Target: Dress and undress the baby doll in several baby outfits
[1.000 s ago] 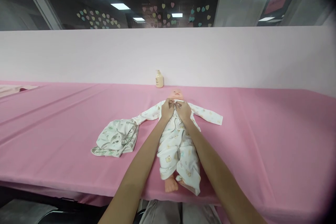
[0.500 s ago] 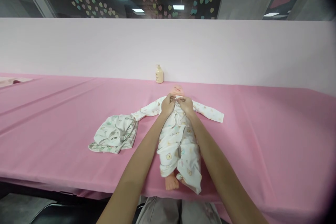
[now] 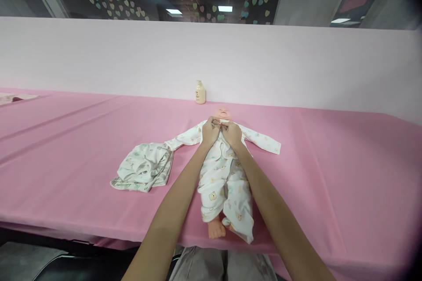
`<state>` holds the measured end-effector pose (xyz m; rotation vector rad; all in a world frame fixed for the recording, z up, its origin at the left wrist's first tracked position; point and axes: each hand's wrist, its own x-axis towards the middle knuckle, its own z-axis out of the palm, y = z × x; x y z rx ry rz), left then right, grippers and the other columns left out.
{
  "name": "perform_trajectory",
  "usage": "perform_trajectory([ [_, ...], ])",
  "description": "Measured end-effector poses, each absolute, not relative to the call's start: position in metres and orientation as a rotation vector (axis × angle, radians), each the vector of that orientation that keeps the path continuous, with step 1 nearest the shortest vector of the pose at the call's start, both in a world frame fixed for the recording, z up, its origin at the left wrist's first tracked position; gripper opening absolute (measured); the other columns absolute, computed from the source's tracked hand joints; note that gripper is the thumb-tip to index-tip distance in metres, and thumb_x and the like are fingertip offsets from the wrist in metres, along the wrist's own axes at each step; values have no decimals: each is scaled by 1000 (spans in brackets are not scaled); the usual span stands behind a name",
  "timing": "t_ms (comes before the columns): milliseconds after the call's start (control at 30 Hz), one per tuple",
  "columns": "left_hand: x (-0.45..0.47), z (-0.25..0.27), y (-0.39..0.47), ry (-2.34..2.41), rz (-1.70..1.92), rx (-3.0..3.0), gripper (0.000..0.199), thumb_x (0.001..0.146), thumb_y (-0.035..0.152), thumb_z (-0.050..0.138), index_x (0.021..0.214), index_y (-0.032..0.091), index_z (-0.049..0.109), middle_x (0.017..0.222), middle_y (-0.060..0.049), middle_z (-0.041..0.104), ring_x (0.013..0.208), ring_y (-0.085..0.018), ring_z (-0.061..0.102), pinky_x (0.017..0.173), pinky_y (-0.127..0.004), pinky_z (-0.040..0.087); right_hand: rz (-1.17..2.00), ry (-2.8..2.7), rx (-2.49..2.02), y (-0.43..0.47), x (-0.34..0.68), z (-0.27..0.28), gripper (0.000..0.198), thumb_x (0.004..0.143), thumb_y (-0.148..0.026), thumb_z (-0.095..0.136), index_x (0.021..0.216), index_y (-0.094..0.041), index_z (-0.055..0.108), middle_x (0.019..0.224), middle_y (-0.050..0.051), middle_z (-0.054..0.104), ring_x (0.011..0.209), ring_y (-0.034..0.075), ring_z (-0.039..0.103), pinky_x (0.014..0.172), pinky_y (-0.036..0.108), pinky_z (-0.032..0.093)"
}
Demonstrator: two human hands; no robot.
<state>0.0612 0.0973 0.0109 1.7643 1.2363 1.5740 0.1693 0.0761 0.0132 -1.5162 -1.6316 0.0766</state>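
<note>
A baby doll [image 3: 223, 113] lies on its back with its head toward the wall, dressed in a white printed baby suit [image 3: 213, 175]. My left hand [image 3: 211, 131] and my right hand [image 3: 231, 133] meet at the suit's neckline, just under the doll's chin. Both have their fingers pinched on the front edges of the cloth; a fastener there is too small to make out. The suit's sleeves spread out to either side. One bare foot [image 3: 216, 228] shows from a leg opening, while the other leg's cloth hangs past the foot.
A folded white printed garment [image 3: 145, 167] lies to the left, touching the suit's sleeve end. Against the white wall [image 3: 296, 66] stands a cream pump bottle [image 3: 200, 93]. Pink cloth [image 3: 66, 162] covers the table. Another cloth [image 3: 16, 98] lies far left.
My right hand has shifted slightly left, its fingers now closer to those of my left hand at the neckline. The doll and the garments stay in place.
</note>
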Motion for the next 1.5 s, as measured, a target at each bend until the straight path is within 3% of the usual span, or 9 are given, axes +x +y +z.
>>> perform_trajectory([
  [100, 54, 13, 104, 1254, 1514, 1583, 21, 71, 11, 52, 89, 17, 60, 73, 1, 63, 61, -13, 55, 64, -25, 44, 185, -1606, -1496, 74, 173, 20, 21, 79, -18, 57, 89, -24, 75, 88, 3, 73, 87, 23, 67, 78, 31, 49],
  [200, 42, 17, 109, 1308, 1334, 1622, 8, 74, 18, 53, 71, 17, 60, 59, 1, 57, 58, -14, 53, 61, -25, 40, 317, -1614, -1473, 72, 178, 28, 15, 78, -19, 60, 80, -21, 75, 84, 3, 73, 83, 21, 67, 78, 30, 49],
  [300, 34, 25, 108, 1336, 1104, 1919, 29, 80, 32, 51, 55, 18, 54, 54, 0, 53, 56, -15, 50, 57, -27, 36, 409, -1720, -1445, 69, 183, 37, 12, 77, -19, 62, 75, -20, 74, 81, 3, 73, 83, 21, 67, 78, 31, 49],
  [467, 33, 40, 98, 1311, 931, 2214, 21, 80, 30, 49, 69, 18, 62, 67, -2, 63, 63, -17, 54, 58, -27, 36, 437, -1758, -1513, 64, 184, 46, 6, 73, -18, 67, 73, -17, 73, 81, 5, 72, 76, 20, 66, 71, 28, 49],
  [633, 27, 51, 93, 1314, 726, 2245, 20, 78, 28, 52, 63, 17, 58, 58, -1, 56, 54, -15, 50, 52, -26, 34, 458, -1698, -1548, 63, 181, 45, 5, 71, -16, 68, 72, -18, 73, 81, 5, 72, 77, 19, 65, 73, 28, 49],
  [900, 28, 68, 77, 1298, 726, 2351, 18, 89, 21, 40, 74, 18, 49, 74, -3, 62, 64, -15, 56, 60, -25, 39, 465, -1636, -1655, 54, 174, 51, 16, 78, -20, 59, 80, -17, 74, 75, 4, 71, 75, 18, 66, 71, 24, 48],
  [1267, 48, 75, 65, 1551, 804, 2573, 22, 95, 27, 39, 89, 16, 58, 90, -10, 68, 86, -23, 63, 73, -30, 44, 477, -1491, -1566, 45, 168, 67, 27, 77, -13, 55, 99, -18, 69, 89, 5, 72, 84, 16, 67, 76, 22, 48],
  [1367, 46, 73, 67, 1431, 893, 2493, 19, 94, 21, 39, 92, 15, 57, 87, -10, 68, 81, -21, 64, 74, -30, 47, 510, -1555, -1532, 40, 172, 74, 33, 79, -14, 53, 110, -17, 64, 89, 5, 71, 74, 15, 66, 71, 23, 49],
  [1500, 38, 73, 67, 1229, 682, 2237, 19, 89, 19, 45, 106, 16, 52, 70, -3, 65, 60, -17, 63, 64, -30, 52, 539, -1785, -1628, 27, 180, 87, 22, 79, -16, 53, 97, -16, 66, 85, 6, 70, 64, 14, 63, 60, 23, 47],
])
